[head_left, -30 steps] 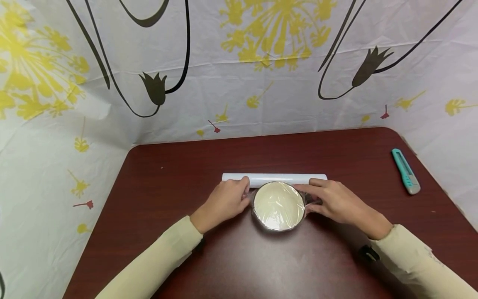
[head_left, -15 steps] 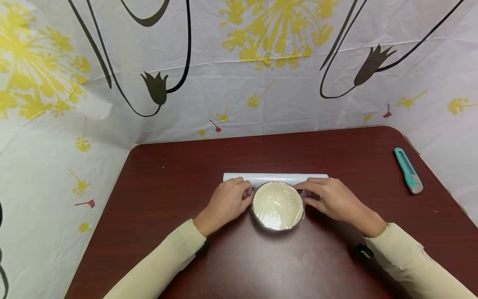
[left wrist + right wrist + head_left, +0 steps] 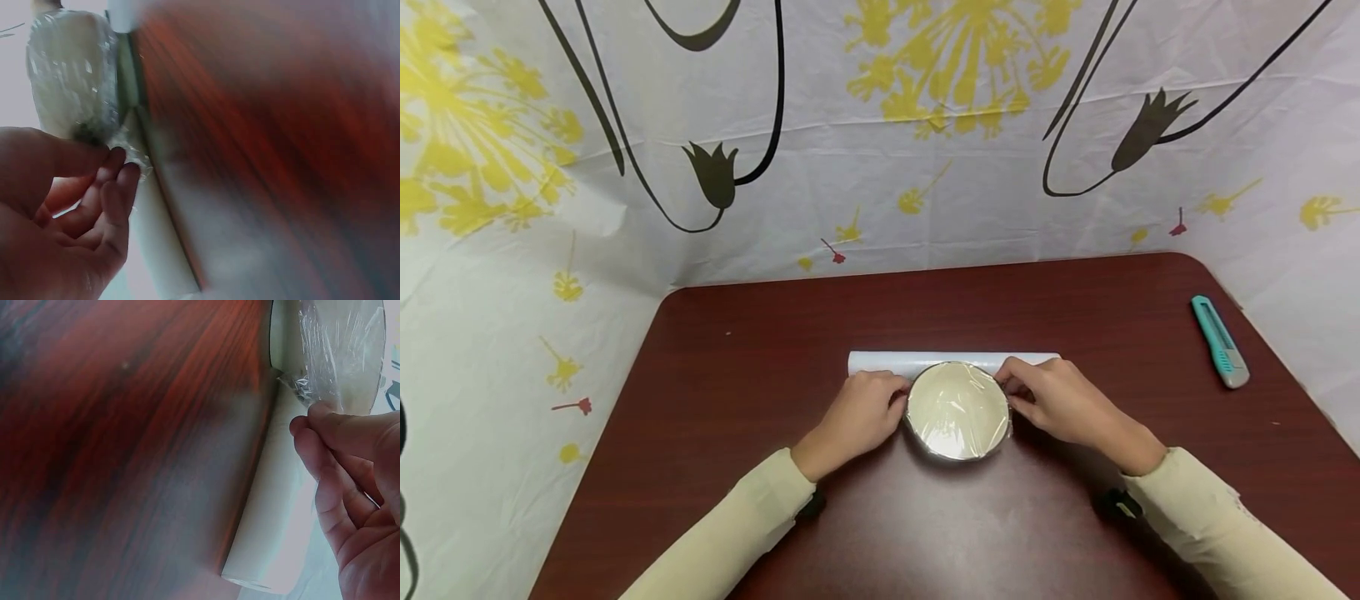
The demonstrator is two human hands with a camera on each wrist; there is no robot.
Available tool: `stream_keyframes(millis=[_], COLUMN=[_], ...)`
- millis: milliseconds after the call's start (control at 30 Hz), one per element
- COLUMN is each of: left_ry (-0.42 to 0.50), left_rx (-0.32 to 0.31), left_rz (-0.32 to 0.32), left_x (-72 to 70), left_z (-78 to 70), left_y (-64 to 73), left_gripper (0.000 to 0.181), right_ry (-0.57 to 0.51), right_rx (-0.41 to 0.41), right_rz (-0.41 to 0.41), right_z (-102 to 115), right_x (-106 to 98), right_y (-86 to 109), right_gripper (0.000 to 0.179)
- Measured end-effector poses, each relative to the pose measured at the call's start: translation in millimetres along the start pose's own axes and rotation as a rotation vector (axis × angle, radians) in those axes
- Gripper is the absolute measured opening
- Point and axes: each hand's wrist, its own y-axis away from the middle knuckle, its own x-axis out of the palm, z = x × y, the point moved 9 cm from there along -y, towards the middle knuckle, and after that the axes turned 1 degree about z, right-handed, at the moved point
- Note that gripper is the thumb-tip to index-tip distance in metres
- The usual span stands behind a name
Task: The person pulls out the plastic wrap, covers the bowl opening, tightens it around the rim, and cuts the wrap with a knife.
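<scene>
A cream-coloured bowl (image 3: 958, 414) with a dark rim stands on the table, its mouth covered by clear, wrinkled cling film (image 3: 72, 62). At the bowl's left side, my left hand (image 3: 859, 417) pinches gathered film between thumb and fingertips. On the opposite side my right hand (image 3: 1066, 410) pinches a bunched edge of film between thumb and index finger, close to the rim. Just behind the bowl lies a white roll (image 3: 269, 506), probably of cling film, partly hidden by the bowl and both hands.
A teal and grey utility knife (image 3: 1221, 343) lies near the right edge of the dark red wooden table (image 3: 760, 333). White sheeting (image 3: 880, 208) with printed flowers hangs behind the table and at both sides.
My right thumb and index finger have drawn closer together at the bowl's edge. My left hand has shifted slightly nearer to me along the bowl's side. The bowl stays about where it was.
</scene>
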Motion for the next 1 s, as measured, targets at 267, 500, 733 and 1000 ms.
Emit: stream_keyframes(millis=[267, 500, 733, 1000], left_ry=[0.315, 1.156, 1.455, 1.518], left_rx=[-0.175, -0.604, -0.67, -0.642], left_rz=[0.052, 0.081, 0.053, -0.102], left_x=[32.9, 27.0, 37.9, 41.6], left_z=[31.0, 3.1, -21.7, -38.3], left_y=[17.1, 41.1, 56.0, 53.9], left_gripper=[0.031, 0.046, 0.058, 0.061], right_ry=[-0.032, -0.065, -0.061, -0.08], right_rx=[-0.024, 0.018, 0.021, 0.027], right_rz=[-0.041, -0.032, -0.026, -0.028], right_z=[3, 2, 6, 12], right_x=[-1, 0, -1, -2], right_y=[1.8, 4.5, 5.0, 7.8], right_gripper=[0.049, 0.046, 0.044, 0.042])
